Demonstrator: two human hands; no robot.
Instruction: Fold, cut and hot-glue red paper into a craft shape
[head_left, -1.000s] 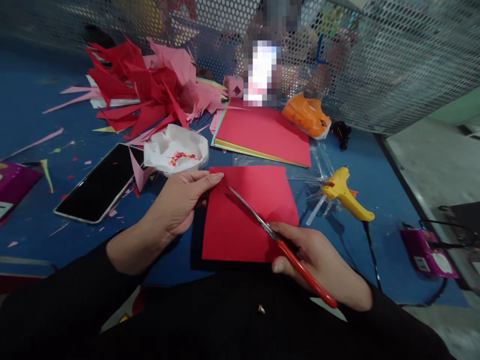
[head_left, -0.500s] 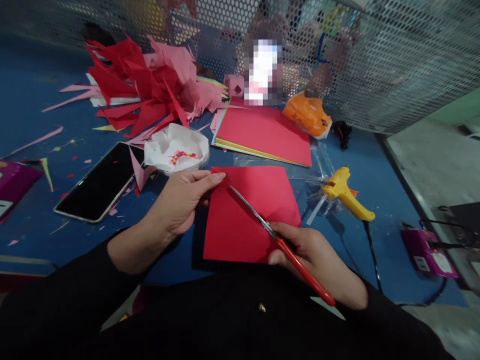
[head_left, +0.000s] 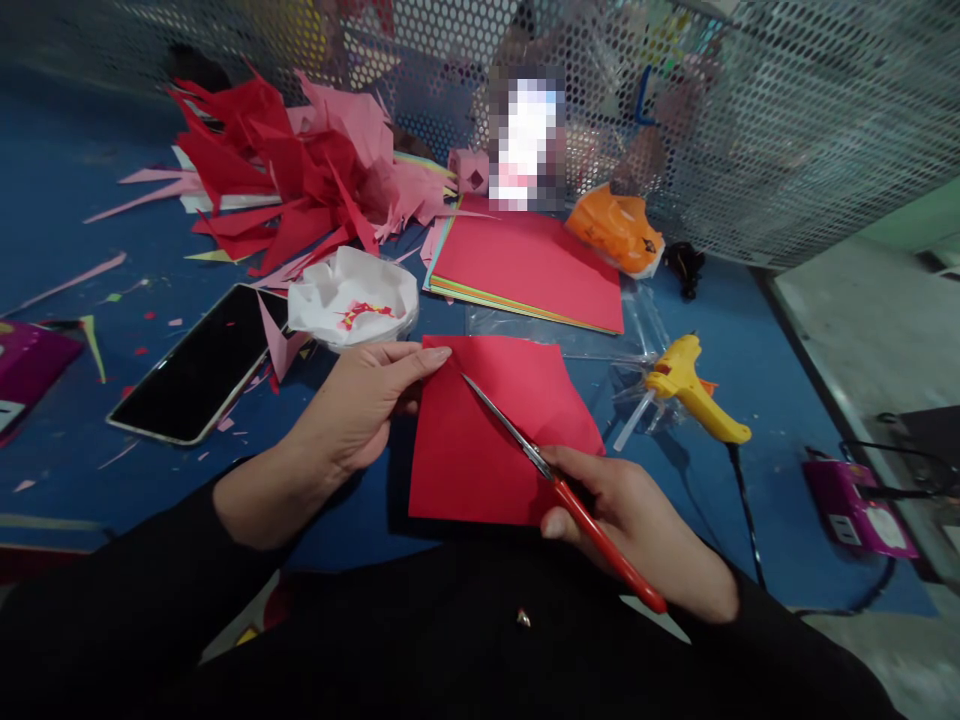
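Note:
A square sheet of red paper (head_left: pixel 465 460) is held up in front of me, above the near edge of the blue table. My left hand (head_left: pixel 367 400) pinches its upper left corner between thumb and fingers. My right hand (head_left: pixel 615 510) is closed around a pair of scissors (head_left: pixel 517 435) with red handles. The scissors lie slantwise over the paper, blades together, tip pointing up and left toward my left thumb. The right fingers pass behind the paper's right side, so part of them is hidden.
A stack of coloured paper (head_left: pixel 532 270) lies beyond the sheet. To the left are a phone (head_left: pixel 199 370), crumpled white paper (head_left: pixel 341 290) and a heap of red and pink cuttings (head_left: pixel 285 160). A yellow glue gun (head_left: pixel 690 385) and an orange packet (head_left: pixel 619 230) lie to the right.
The red sheet's right side has bent a little, its upper right corner shifting left. My right hand and the scissors have moved very slightly; my left hand keeps its pinch.

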